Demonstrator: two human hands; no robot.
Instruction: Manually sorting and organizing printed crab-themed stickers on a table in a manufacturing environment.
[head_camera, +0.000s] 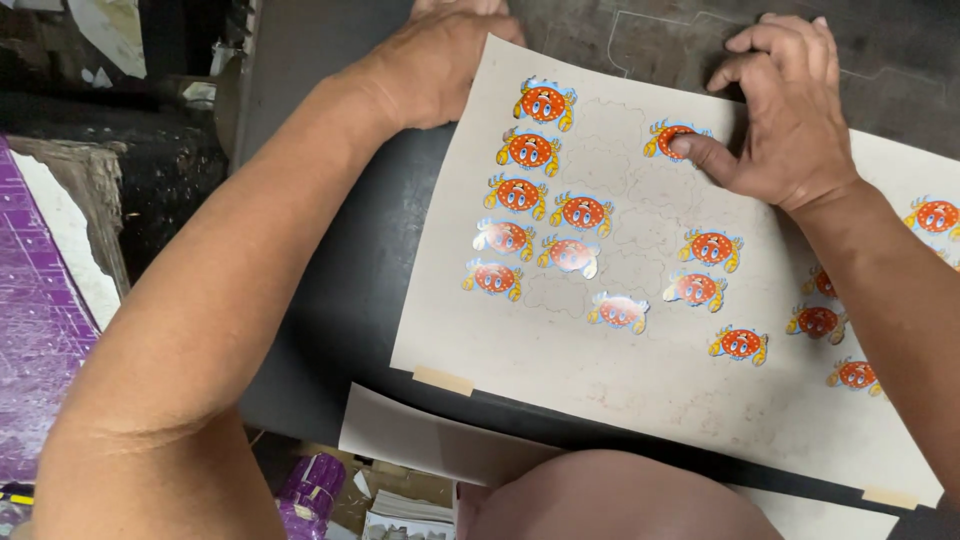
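1. Step in hand, by the look of it: picking die-cut crab stickers off a pale backing sheet (640, 380), with several bare outlines already showing in the middle of the sheet.
2. Sheet spread flat on a dark work surface (330, 300), held at its near edge by two strips of tan tape (443, 380), a second pale sheet (430, 440) tucked under that edge.
3. Right hand (785, 110) resting on the far part of the sheet, fingers loosely curled rather than spread, index fingertip (683, 146) pressed onto one orange crab sticker (668, 136) near the top; no pinch visible, nothing gripped.
4. Left hand (440, 60) laid palm down over the sheet's far left corner, pressing it to the surface; fingers mostly out of view, so how far spread cannot be told.
5. Other crab stickers (545, 103) remaining in loose columns on the left and lower middle, more beyond the right forearm.
6. Next move, judged from this: a fingertip or nail under the sticker's edge to lift it cleanly, with steady downward pressure from the left hand against the sheet shifting.
7. Purple patterned material (40, 330) at the left, apart from the work.
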